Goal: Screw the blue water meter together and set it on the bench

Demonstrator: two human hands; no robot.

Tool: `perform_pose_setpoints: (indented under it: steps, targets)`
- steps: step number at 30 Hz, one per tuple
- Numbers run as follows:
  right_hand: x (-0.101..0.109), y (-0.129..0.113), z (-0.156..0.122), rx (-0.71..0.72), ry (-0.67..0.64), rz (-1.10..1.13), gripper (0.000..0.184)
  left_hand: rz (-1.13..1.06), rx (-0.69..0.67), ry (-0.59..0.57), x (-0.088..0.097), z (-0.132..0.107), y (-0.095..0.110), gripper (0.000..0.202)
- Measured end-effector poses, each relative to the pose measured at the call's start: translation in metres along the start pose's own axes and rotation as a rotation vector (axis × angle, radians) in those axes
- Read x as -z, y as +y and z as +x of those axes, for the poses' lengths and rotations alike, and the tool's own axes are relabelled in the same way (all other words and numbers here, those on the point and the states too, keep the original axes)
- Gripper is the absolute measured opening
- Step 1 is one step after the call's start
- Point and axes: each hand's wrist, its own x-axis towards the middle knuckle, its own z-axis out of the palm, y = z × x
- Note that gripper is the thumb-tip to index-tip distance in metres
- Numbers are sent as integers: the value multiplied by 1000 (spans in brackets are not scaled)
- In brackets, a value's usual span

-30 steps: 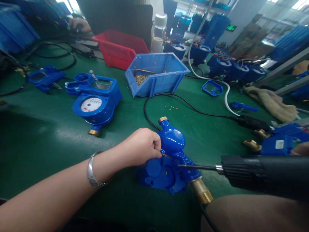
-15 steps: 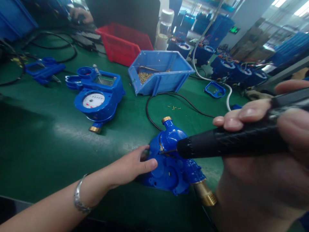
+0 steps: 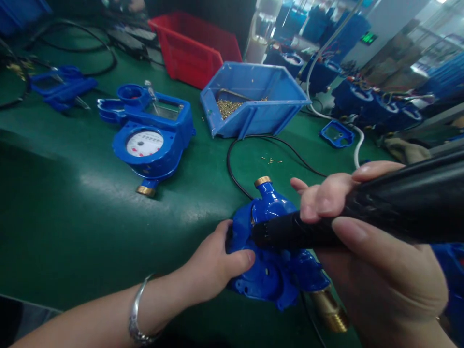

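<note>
A blue water meter with brass threaded ends lies on the green table, its underside turned up. My left hand is closed round its left side, thumb on top and the other fingers mostly hidden. In my right hand is a black electric screwdriver, slanting down to the left. Its nose sits against the blue housing near the seam with the round meter body; the bit's tip is hidden. Several small brass screws lie loose on the table beyond the meter.
A blue bin holding many small screws stands behind, beside a red bin. Another water meter rests at the left, near a blue cover. A black cable loops behind the work. More blue meters line the right.
My right hand has brought the screwdriver down and left, so its nose now meets the housing and the bit no longer shows. My left hand still holds the meter. The view has shifted slightly.
</note>
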Motion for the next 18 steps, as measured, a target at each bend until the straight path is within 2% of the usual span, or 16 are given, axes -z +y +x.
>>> perform_pose_setpoints:
  steps: [11, 18]
  targets:
    - [1, 7, 0, 28, 4, -43, 38, 71, 87, 42, -1, 0, 6, 82]
    - [-3, 10, 1, 7, 61, -17, 40, 56, 46, 27, -1, 2, 5, 82]
